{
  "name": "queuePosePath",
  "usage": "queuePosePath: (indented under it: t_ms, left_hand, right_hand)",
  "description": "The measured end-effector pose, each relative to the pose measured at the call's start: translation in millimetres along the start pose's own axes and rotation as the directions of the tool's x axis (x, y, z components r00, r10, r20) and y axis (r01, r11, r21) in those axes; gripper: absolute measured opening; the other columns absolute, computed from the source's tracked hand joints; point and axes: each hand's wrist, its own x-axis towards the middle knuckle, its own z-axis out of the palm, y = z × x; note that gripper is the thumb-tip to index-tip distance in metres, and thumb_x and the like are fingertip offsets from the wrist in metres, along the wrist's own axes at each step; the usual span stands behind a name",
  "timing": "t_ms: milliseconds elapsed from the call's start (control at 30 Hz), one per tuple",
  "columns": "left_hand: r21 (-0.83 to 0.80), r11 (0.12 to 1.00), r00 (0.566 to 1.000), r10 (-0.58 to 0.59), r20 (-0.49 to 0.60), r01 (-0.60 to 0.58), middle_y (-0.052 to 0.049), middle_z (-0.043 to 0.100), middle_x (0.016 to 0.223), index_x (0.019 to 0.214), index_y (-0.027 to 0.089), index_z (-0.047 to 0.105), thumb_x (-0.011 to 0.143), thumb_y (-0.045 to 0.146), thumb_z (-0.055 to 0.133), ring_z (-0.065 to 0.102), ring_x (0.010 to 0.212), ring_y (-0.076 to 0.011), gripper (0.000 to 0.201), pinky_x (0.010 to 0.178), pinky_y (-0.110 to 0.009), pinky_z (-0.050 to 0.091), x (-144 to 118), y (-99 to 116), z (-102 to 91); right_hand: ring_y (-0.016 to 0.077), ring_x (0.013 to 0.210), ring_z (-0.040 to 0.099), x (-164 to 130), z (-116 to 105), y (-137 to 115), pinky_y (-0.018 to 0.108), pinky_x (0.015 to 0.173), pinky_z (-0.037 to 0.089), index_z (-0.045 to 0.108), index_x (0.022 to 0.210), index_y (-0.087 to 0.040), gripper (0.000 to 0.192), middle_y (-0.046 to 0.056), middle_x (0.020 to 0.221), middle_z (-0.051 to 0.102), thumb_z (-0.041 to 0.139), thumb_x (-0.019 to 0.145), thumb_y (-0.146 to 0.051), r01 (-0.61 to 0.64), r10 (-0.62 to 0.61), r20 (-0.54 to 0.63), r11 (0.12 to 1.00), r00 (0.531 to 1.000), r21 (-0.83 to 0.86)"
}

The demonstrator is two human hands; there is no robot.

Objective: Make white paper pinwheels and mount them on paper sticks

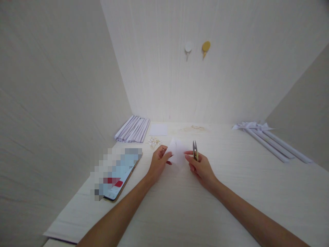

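Observation:
Near the middle of the table, my left hand [158, 163] pinches a small white piece of paper [175, 151] between thumb and fingers. The paper stands tilted, and its right side is blurred. My right hand [200, 168] is closed around a pair of thread snips [195, 149], whose blades point up and away from me. The thumb and index finger of that hand reach to the paper's right edge; whether they touch it I cannot tell. A little pile of pale, thin scraps [154, 142] lies just beyond my left hand.
A phone [125, 173] with a lit screen lies at left. Behind it are several rolled paper sticks [133, 129] and a flat white sheet [158, 129]. Longer paper rolls [269, 142] with a folded paper piece [253, 126] lie at right. A white hook [188, 47] and yellow hook [206, 46] are on the wall.

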Motion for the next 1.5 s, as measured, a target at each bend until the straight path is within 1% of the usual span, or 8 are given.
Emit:
queuePosePath:
  t_ms: [267,400,567,733,900,1100,1300,1500]
  left_hand:
    - [-0.197,0.980,0.999,-0.038,-0.011,0.035,0.003,0.055,0.061,0.068,0.014,0.051,0.061,0.028,0.062,0.049,0.049,-0.0056,0.019,0.038,-0.014,0.039,3.7,-3.1,-2.6]
    - [-0.272,0.960,0.998,-0.069,0.008,0.068,0.004,0.053,0.058,0.065,0.014,0.051,0.057,0.030,0.066,0.047,0.046,-0.0048,0.023,0.036,-0.013,0.037,3.0,-0.5,-1.4]
    - [-0.409,0.903,0.991,-0.111,0.077,0.133,0.001,0.055,0.058,0.073,0.017,0.051,0.060,0.062,0.048,0.047,0.045,-0.0078,0.048,0.036,-0.017,0.037,1.8,-0.1,-0.8]
    - [-0.032,0.999,0.991,-0.027,0.130,0.032,0.001,0.053,0.051,0.062,0.014,0.054,0.052,0.047,0.064,0.047,0.044,-0.0090,0.036,0.036,-0.019,0.036,-2.7,-4.3,6.0]
    - [0.291,0.956,0.993,-0.057,0.101,0.026,0.002,0.048,0.040,0.045,0.014,0.053,0.060,0.031,0.057,0.040,0.035,-0.0069,0.024,0.037,-0.019,0.031,-9.1,-5.4,16.2]
    - [0.219,0.976,1.000,0.005,-0.027,0.001,0.001,0.048,0.037,0.046,0.013,0.058,0.065,0.036,0.054,0.043,0.035,-0.0079,0.030,0.038,-0.019,0.033,-7.8,-1.5,13.3]
    - [0.140,0.989,0.991,0.062,-0.119,-0.045,0.002,0.046,0.036,0.040,0.014,0.051,0.069,0.041,0.052,0.041,0.034,-0.0064,0.039,0.038,-0.018,0.031,-5.0,0.7,7.2]
    - [0.109,0.992,0.983,0.087,-0.164,-0.070,0.002,0.051,0.041,0.046,0.013,0.054,0.068,0.039,0.054,0.044,0.037,-0.0070,0.035,0.038,-0.019,0.034,-6.5,-0.1,7.8]
  right_hand:
    - [0.0027,0.027,0.025,-0.5,0.3,2.0,0.014,0.026,0.016,0.044,0.084,-0.021,0.039,-0.015,0.036,0.035,0.068,0.056,-0.033,0.065,-0.063,-0.140,0.998,0.988,0.013]
    - [0.0020,0.028,0.024,0.0,0.8,2.1,0.015,0.027,0.016,0.046,0.070,-0.018,0.031,-0.013,0.034,0.033,0.068,0.056,-0.033,0.049,-0.049,-0.096,0.999,0.994,-0.003]
    - [0.0013,0.028,0.025,-1.2,0.3,2.3,0.015,0.028,0.015,0.043,0.058,-0.018,0.030,-0.012,0.033,0.034,0.069,0.054,-0.031,0.030,-0.021,-0.113,0.997,0.993,0.077]
    - [0.0009,0.027,0.023,-1.9,-0.8,2.8,0.015,0.029,0.013,0.042,0.058,-0.018,0.030,-0.012,0.031,0.035,0.069,0.055,-0.031,0.042,-0.031,-0.087,0.991,0.996,0.130]
    - [0.0014,0.029,0.023,-1.9,-0.9,4.4,0.016,0.030,0.013,0.040,0.056,-0.018,0.031,-0.011,0.033,0.034,0.067,0.058,-0.031,0.063,-0.059,-0.043,0.994,0.997,0.084]
    - [0.0049,0.035,0.028,-1.4,-0.7,1.5,0.018,0.034,0.018,0.048,0.079,-0.019,0.025,-0.008,0.047,0.042,0.046,0.075,-0.044,0.058,-0.077,0.161,0.991,0.984,0.121]
    - [0.0055,0.041,0.033,-9.6,3.3,2.8,0.019,0.039,0.024,0.049,0.081,-0.017,0.031,-0.006,0.053,0.042,0.037,0.080,-0.045,0.159,-0.096,0.365,0.976,0.926,-0.146]
    - [0.0053,0.039,0.032,-11.9,6.3,-0.7,0.019,0.037,0.023,0.048,0.076,-0.016,0.033,-0.006,0.050,0.042,0.036,0.081,-0.046,0.181,-0.061,0.393,0.944,0.917,-0.275]
